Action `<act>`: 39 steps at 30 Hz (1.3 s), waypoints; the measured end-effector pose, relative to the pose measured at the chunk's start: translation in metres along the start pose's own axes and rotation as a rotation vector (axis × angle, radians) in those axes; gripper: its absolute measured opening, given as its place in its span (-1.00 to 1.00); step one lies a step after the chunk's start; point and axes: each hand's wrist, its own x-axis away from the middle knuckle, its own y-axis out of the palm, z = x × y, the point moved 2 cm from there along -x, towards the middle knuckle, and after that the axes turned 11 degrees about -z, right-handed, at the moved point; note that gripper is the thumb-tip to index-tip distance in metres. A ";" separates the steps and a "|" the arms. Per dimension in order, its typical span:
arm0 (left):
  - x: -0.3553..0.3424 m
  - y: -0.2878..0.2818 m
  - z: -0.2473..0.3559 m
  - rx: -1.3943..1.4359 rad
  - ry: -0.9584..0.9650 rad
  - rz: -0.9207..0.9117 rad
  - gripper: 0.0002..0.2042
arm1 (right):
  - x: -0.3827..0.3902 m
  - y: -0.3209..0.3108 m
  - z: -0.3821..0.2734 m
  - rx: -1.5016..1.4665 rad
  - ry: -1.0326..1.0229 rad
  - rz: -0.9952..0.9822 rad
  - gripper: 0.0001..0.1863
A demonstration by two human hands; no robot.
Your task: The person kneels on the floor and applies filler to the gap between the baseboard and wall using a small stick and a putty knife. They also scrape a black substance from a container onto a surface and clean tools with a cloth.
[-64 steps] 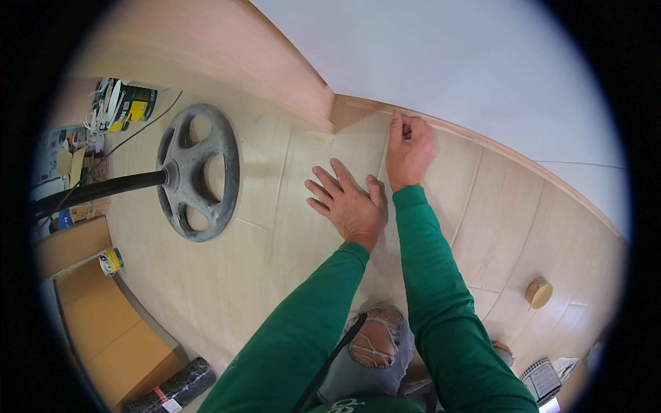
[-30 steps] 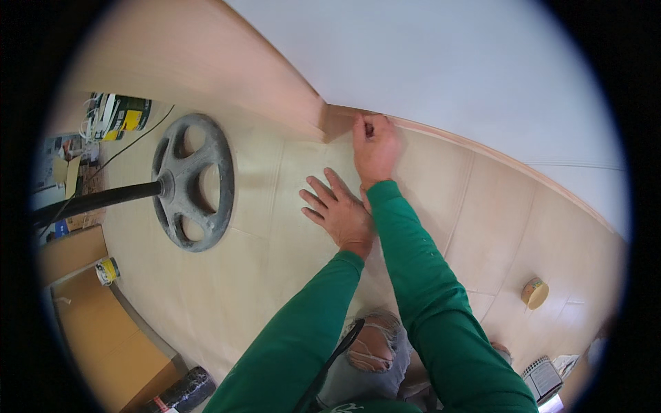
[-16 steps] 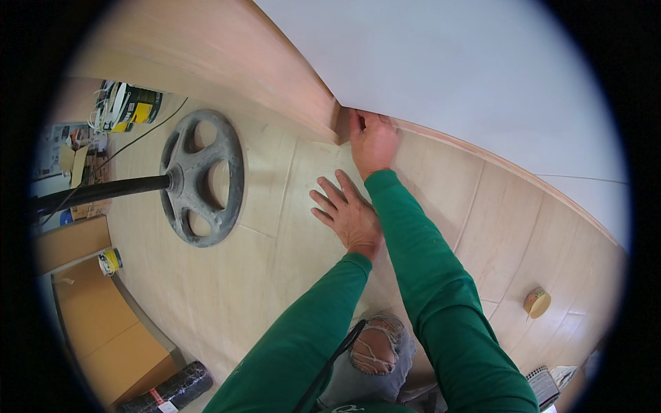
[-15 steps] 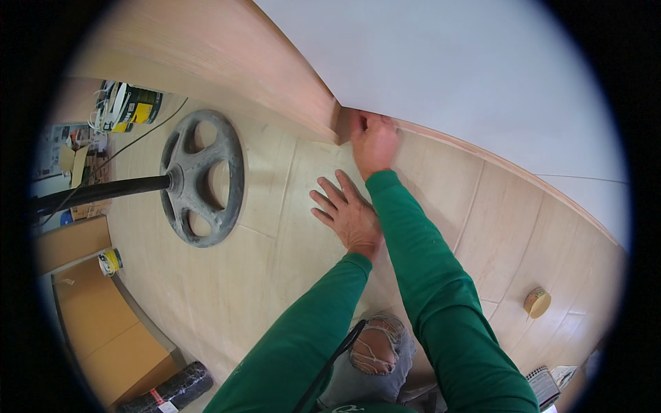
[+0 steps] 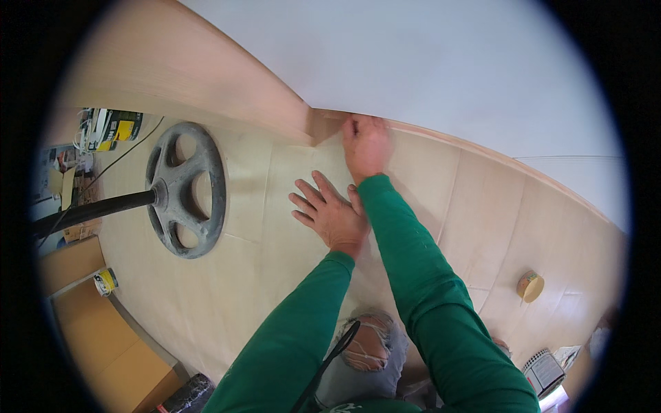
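Observation:
I kneel on tan paper sheeting (image 5: 275, 261) that covers the floor up to a white wall (image 5: 427, 62). My left hand (image 5: 330, 213) lies flat on the sheeting with its fingers spread and holds nothing. My right hand (image 5: 365, 144) reaches further, its fingertips pressing the sheet's edge against the wooden skirting (image 5: 441, 134) just right of the inner corner (image 5: 313, 127). Both arms wear green sleeves. My knee (image 5: 365, 344) shows through torn jeans below.
A round grey metal base plate (image 5: 186, 189) with a black pole stands on the sheeting to the left. A tape roll (image 5: 530, 286) lies at the right. Cardboard (image 5: 103, 337), a small yellow roll (image 5: 105, 281) and clutter (image 5: 110, 127) sit at the left edge.
My right hand has slid left along the wall base toward the corner. My left hand has stayed flat on the sheeting, following slightly.

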 end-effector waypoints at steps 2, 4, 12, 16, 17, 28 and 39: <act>0.002 0.000 0.005 0.022 0.009 -0.016 -0.15 | 0.007 -0.027 0.023 0.042 0.028 0.027 -0.86; 0.002 -0.002 0.008 0.035 0.018 -0.014 -0.16 | 0.010 -0.054 0.045 0.094 0.081 0.063 -0.87; 0.003 -0.001 0.008 0.044 0.028 0.007 -0.17 | 0.021 -0.115 0.071 0.160 0.216 0.187 -0.82; 0.003 0.000 0.009 0.072 0.044 0.015 -0.17 | 0.016 -0.080 0.047 0.095 0.074 0.182 -0.81; 0.004 0.000 0.011 0.070 0.041 0.007 -0.17 | 0.015 -0.066 0.041 0.083 0.079 0.137 -0.82; 0.008 0.000 0.012 0.023 0.023 0.039 -0.19 | 0.012 -0.068 0.048 -0.029 0.149 0.076 -0.84; 0.003 0.006 0.021 -0.127 0.061 0.178 -0.22 | 0.056 -0.239 0.100 0.051 0.452 0.165 -0.86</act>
